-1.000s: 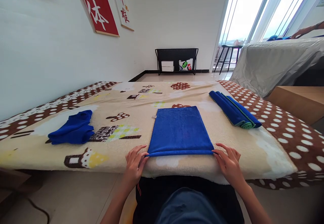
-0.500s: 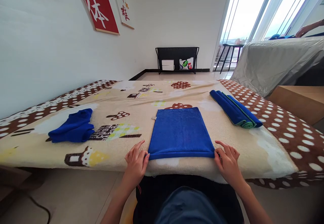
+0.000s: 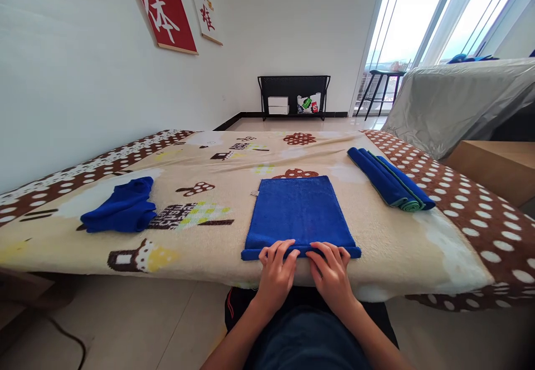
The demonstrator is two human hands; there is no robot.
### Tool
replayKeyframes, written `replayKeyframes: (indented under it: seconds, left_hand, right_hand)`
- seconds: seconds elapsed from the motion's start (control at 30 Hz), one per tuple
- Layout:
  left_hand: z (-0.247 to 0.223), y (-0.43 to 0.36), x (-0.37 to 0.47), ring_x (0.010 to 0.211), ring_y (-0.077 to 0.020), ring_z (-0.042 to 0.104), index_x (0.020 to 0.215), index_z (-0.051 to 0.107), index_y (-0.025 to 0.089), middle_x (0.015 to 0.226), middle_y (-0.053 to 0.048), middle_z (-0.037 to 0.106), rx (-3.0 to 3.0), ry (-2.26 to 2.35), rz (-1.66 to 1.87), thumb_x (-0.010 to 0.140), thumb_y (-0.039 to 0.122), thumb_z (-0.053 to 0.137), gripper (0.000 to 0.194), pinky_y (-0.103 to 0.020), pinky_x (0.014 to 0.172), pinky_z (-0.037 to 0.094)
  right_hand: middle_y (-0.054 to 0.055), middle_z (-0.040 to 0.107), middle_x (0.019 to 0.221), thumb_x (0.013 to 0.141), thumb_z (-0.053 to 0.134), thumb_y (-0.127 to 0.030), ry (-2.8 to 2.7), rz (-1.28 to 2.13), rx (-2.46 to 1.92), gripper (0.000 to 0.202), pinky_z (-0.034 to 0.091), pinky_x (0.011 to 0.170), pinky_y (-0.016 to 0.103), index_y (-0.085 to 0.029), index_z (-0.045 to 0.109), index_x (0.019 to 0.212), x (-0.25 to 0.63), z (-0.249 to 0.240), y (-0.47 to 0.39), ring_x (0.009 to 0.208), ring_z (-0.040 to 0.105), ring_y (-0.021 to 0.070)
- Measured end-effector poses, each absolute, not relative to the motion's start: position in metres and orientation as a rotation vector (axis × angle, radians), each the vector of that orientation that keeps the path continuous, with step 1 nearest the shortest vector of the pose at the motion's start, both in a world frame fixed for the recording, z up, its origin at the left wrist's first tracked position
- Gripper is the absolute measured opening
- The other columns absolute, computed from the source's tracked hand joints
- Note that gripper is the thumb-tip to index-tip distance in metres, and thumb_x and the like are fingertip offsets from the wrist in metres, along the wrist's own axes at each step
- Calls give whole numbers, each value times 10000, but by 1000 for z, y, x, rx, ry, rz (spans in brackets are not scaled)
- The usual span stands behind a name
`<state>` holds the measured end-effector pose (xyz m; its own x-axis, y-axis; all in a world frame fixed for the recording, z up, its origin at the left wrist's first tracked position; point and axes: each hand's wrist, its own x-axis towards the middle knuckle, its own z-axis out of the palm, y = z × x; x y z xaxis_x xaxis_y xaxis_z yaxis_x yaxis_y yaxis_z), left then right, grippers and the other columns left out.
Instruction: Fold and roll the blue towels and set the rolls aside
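Note:
A blue towel [image 3: 297, 208] lies spread on the patterned blanket in front of me, its near edge turned into a narrow roll. My left hand [image 3: 278, 264] grips that roll left of its middle, with fingers curled over the top. Close beside it, my right hand [image 3: 330, 261] grips the same roll, fingers bent over it and thumb on the near side. Both ends of the roll stick out past my hands. A small white tag shows at the towel's left edge.
To the left lies a crumpled blue cloth [image 3: 121, 205]. Rolled blue towels with green edging [image 3: 388, 180] rest at the right. The blanket [image 3: 200, 164] covers the bed-like surface. A cardboard box [image 3: 493, 166] and a plastic-covered piece of furniture [image 3: 463, 100] stand beyond its right side.
My hands have moved inward from the towel's two near corners to the middle of its near edge. The near fold now looks rounder, like a roll. A co-worker's hand at far right has left view.

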<state>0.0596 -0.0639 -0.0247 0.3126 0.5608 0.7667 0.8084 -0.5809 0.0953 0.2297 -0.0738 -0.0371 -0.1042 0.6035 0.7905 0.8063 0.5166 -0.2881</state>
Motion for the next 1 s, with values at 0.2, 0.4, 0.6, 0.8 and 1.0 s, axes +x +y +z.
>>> replayKeyframes:
  seconds: [0.2,0.4,0.6,0.8,1.0]
  left_hand:
    - [-38,-61,23,1074,-214,626,1303,569,194,1140,-87,693,-2449,-1078,-1106,930,48,502,406,-393,958,461]
    - [-49,-63,-22,1163,-223,603,1390,502,214,1238,-101,660,-2430,-1133,-1096,907,25,505,518,-425,1019,463]
    - [-40,-59,-40,1106,-227,626,1272,580,217,1149,-78,697,-2319,-1200,-1101,870,52,571,435,-434,1011,439]
    - [-37,-55,-43,1084,-213,636,1215,592,237,1115,-58,702,-2330,-1340,-1157,916,97,493,345,-405,1002,412]
    - [-29,-50,-47,1073,-233,612,1128,617,241,1093,-57,694,-2259,-1600,-1244,952,256,518,203,-410,978,402]
  right_hand:
    - [45,675,1247,950,505,-115,-1949,-210,-1111,337,368,990,396,-244,631,1235,254,-40,-76,1148,606,198]
    - [58,638,1319,936,504,-103,-1964,-277,-1139,465,396,1014,400,-245,535,1378,297,-54,-78,1215,586,212]
    - [38,664,1261,937,555,-193,-1929,-329,-1278,356,368,1012,430,-278,610,1278,323,-52,-77,1157,603,230]
    - [48,613,1312,945,578,-314,-1902,-327,-1364,235,388,976,419,-298,687,1153,333,-48,-71,1148,583,236]
    - [51,611,1294,958,555,-368,-1842,-293,-1445,195,387,927,407,-274,706,1038,333,-46,-62,1081,579,232]
